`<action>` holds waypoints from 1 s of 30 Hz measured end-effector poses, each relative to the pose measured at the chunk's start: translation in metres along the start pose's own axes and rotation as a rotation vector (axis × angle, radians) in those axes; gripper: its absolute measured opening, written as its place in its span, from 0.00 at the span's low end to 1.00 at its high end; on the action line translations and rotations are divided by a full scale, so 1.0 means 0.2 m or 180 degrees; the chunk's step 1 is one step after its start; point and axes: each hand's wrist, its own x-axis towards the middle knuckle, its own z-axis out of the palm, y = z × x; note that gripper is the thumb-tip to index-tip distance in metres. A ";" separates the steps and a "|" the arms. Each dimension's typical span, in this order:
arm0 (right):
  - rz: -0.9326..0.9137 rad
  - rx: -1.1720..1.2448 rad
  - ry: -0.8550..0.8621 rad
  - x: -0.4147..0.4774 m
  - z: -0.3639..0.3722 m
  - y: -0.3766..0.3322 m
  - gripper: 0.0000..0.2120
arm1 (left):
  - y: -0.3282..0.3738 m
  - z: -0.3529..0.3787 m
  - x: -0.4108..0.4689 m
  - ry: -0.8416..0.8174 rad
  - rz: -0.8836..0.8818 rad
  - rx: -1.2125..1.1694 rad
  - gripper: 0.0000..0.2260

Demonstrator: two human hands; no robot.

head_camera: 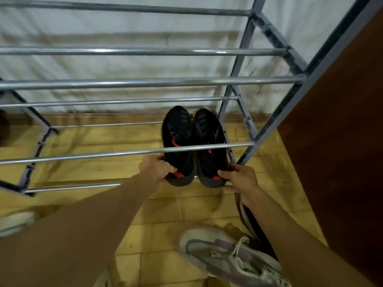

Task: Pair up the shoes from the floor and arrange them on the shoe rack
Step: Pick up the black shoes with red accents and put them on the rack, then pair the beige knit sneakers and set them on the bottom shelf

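Two black sneakers with red accents lie side by side on the bottom tier of the grey metal shoe rack (pixel 132 153), toes pointing to the wall. My left hand (pixel 155 168) grips the heel of the left black sneaker (pixel 177 131). My right hand (pixel 240 179) holds the heel of the right black sneaker (pixel 209 129). A grey and lilac sneaker (pixel 226 257) with white laces lies on the tiled floor near my right forearm. A pale shoe (pixel 14 223) shows blurred at the left edge.
The rack's upper tiers of metal bars (pixel 145 82) are bare, with a white cloth wall behind. A brown wooden panel (pixel 339 141) stands close on the right. A dark shoe (pixel 248 220) lies partly hidden under my right forearm. Tan floor tiles (pixel 165 208) spread below.
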 end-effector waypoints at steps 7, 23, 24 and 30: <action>-0.0121 -0.0443 -0.0197 -0.12 -0.10 0.05 0.09 | -0.02 -0.01 -0.08 0.0084 0.0082 0.0139 0.31; -0.0419 -0.4394 -0.1024 -0.76 -0.42 0.45 0.16 | -0.42 0.11 -1.05 -0.1489 0.0877 0.2773 0.05; -0.0468 -0.4372 -0.0921 -0.78 -0.41 0.44 0.15 | -0.43 0.10 -1.06 -0.1486 0.0879 0.2845 0.08; -0.0379 -0.4140 -0.0485 -0.90 -0.45 0.27 0.15 | -0.37 0.01 -1.13 -0.1566 0.0806 0.3176 0.09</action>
